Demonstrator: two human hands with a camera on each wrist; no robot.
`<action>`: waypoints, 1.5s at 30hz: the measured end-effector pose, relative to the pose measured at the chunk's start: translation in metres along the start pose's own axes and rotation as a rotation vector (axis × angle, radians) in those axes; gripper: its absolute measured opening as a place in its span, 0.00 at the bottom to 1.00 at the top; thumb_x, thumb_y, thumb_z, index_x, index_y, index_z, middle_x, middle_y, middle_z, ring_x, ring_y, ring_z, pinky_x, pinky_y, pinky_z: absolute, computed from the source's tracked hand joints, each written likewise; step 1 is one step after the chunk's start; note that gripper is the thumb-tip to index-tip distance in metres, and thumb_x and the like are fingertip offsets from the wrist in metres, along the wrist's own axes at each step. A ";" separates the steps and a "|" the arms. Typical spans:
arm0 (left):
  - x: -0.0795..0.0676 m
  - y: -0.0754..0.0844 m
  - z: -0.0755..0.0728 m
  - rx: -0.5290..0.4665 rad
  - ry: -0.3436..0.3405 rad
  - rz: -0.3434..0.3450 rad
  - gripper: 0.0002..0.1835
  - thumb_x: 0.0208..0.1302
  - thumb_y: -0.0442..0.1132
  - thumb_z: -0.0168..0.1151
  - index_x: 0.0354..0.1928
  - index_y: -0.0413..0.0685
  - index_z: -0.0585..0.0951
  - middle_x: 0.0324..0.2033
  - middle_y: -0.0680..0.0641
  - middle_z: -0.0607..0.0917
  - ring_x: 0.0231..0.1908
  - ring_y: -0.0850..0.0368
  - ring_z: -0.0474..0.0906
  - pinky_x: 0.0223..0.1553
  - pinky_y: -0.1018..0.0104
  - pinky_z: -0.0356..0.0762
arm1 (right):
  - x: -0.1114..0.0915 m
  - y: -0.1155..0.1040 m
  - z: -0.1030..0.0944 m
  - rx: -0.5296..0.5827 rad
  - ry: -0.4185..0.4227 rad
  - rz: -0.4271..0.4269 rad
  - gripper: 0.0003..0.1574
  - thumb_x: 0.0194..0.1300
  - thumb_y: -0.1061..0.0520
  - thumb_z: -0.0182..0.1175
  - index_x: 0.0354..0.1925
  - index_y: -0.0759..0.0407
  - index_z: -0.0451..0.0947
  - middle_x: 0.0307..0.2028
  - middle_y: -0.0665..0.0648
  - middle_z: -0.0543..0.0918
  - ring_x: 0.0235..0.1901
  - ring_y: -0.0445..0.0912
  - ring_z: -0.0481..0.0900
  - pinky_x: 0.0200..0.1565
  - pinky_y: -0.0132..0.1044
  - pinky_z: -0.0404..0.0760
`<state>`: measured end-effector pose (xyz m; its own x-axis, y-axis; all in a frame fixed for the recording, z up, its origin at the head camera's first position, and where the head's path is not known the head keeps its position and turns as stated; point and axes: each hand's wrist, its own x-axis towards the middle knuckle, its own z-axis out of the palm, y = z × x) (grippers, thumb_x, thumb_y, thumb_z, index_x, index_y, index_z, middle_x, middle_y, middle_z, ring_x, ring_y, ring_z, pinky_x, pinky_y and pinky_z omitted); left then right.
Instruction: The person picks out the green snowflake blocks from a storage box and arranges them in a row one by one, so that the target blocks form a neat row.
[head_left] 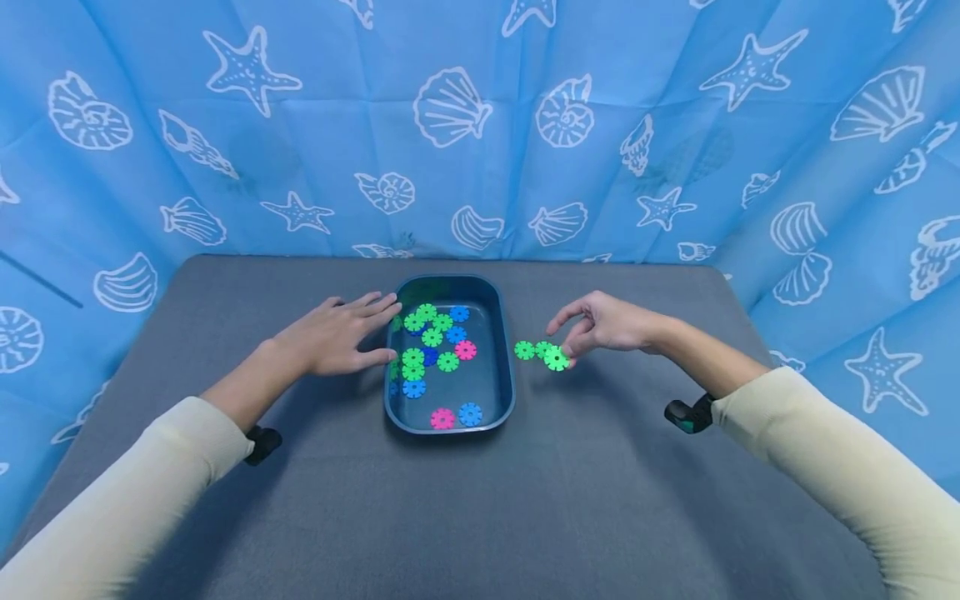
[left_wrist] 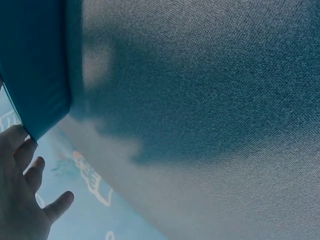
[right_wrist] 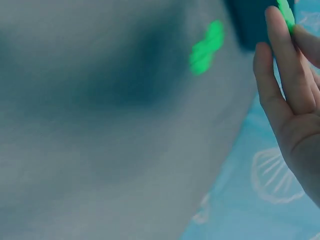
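With thumb and fingers, my right hand pinches a green notched disc; the same disc shows edge-on in the right wrist view. Below it, two more green discs lie on the table, right of the dark blue tray, seeming to touch or overlap. My left hand has its fingers spread and fairly straight, with fingertips at the tray's left rim. In the left wrist view, the left hand reaches the tray's edge.
Inside the tray lie several green discs, several blue discs and two pink discs, some overlapping. A grey cloth covers the table. Behind it hangs a blue curtain with white shell prints.
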<state>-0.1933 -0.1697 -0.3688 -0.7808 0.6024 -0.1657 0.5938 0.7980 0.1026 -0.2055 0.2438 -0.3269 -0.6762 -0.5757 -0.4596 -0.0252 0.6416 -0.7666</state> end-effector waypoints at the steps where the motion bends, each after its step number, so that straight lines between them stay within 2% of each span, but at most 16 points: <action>1: 0.000 0.000 0.000 0.001 0.000 0.000 0.44 0.69 0.64 0.53 0.77 0.45 0.57 0.76 0.41 0.56 0.75 0.39 0.51 0.66 0.30 0.54 | -0.002 0.007 -0.002 0.006 0.021 0.005 0.26 0.68 0.64 0.62 0.61 0.73 0.71 0.38 0.62 0.89 0.44 0.51 0.87 0.60 0.53 0.74; 5: 0.001 0.000 0.001 0.006 0.001 0.001 0.44 0.70 0.64 0.53 0.78 0.46 0.56 0.76 0.42 0.56 0.75 0.39 0.51 0.66 0.30 0.54 | -0.006 0.033 -0.006 0.021 0.126 0.027 0.23 0.68 0.65 0.61 0.59 0.74 0.73 0.38 0.63 0.89 0.43 0.53 0.88 0.59 0.54 0.75; 10: 0.000 -0.001 0.000 0.007 -0.005 -0.002 0.44 0.69 0.64 0.53 0.78 0.47 0.57 0.76 0.42 0.56 0.75 0.40 0.50 0.66 0.30 0.54 | 0.001 0.059 -0.003 0.083 0.248 0.091 0.21 0.68 0.65 0.62 0.57 0.73 0.75 0.38 0.64 0.89 0.40 0.52 0.88 0.53 0.49 0.80; 13: -0.001 -0.001 -0.001 0.004 -0.006 -0.001 0.44 0.69 0.64 0.53 0.77 0.47 0.58 0.76 0.42 0.57 0.75 0.40 0.50 0.66 0.29 0.53 | 0.005 0.070 0.001 0.158 0.270 0.124 0.22 0.68 0.66 0.62 0.57 0.75 0.74 0.37 0.65 0.88 0.37 0.50 0.88 0.50 0.46 0.83; 17: -0.001 -0.001 -0.001 0.002 0.000 0.007 0.44 0.69 0.64 0.54 0.77 0.47 0.58 0.76 0.42 0.57 0.75 0.39 0.51 0.66 0.29 0.54 | 0.010 0.079 0.006 0.229 0.285 0.122 0.22 0.68 0.67 0.60 0.57 0.78 0.73 0.38 0.66 0.88 0.35 0.48 0.89 0.46 0.44 0.84; 21: -0.002 0.000 -0.001 -0.003 -0.005 0.002 0.44 0.69 0.65 0.53 0.77 0.47 0.58 0.76 0.43 0.57 0.75 0.39 0.51 0.66 0.29 0.53 | 0.013 0.082 0.007 0.253 0.314 0.134 0.21 0.68 0.66 0.60 0.56 0.77 0.73 0.37 0.65 0.88 0.34 0.47 0.88 0.45 0.41 0.85; 28: -0.002 0.001 0.000 -0.027 -0.021 -0.021 0.44 0.69 0.65 0.52 0.78 0.48 0.56 0.77 0.43 0.55 0.75 0.40 0.50 0.66 0.28 0.52 | 0.018 0.085 0.006 0.222 0.328 0.151 0.23 0.69 0.63 0.62 0.57 0.76 0.73 0.33 0.58 0.88 0.31 0.43 0.87 0.42 0.37 0.84; 40: -0.002 -0.001 -0.001 -0.019 -0.019 -0.016 0.44 0.69 0.65 0.52 0.78 0.48 0.57 0.77 0.42 0.55 0.75 0.40 0.49 0.66 0.29 0.52 | 0.023 0.084 0.005 0.183 0.312 0.144 0.21 0.68 0.62 0.63 0.54 0.74 0.73 0.30 0.57 0.87 0.26 0.42 0.85 0.38 0.36 0.84; 45: -0.001 0.000 -0.002 -0.006 -0.016 -0.006 0.44 0.69 0.65 0.52 0.78 0.47 0.57 0.76 0.42 0.56 0.75 0.40 0.50 0.66 0.29 0.53 | 0.019 0.083 0.000 0.200 0.258 0.144 0.21 0.71 0.60 0.60 0.55 0.75 0.75 0.35 0.60 0.87 0.30 0.44 0.86 0.41 0.39 0.85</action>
<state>-0.1931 -0.1707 -0.3669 -0.7812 0.5972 -0.1818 0.5879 0.8018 0.1073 -0.2208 0.2856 -0.3991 -0.8265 -0.3232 -0.4610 0.2116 0.5805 -0.7863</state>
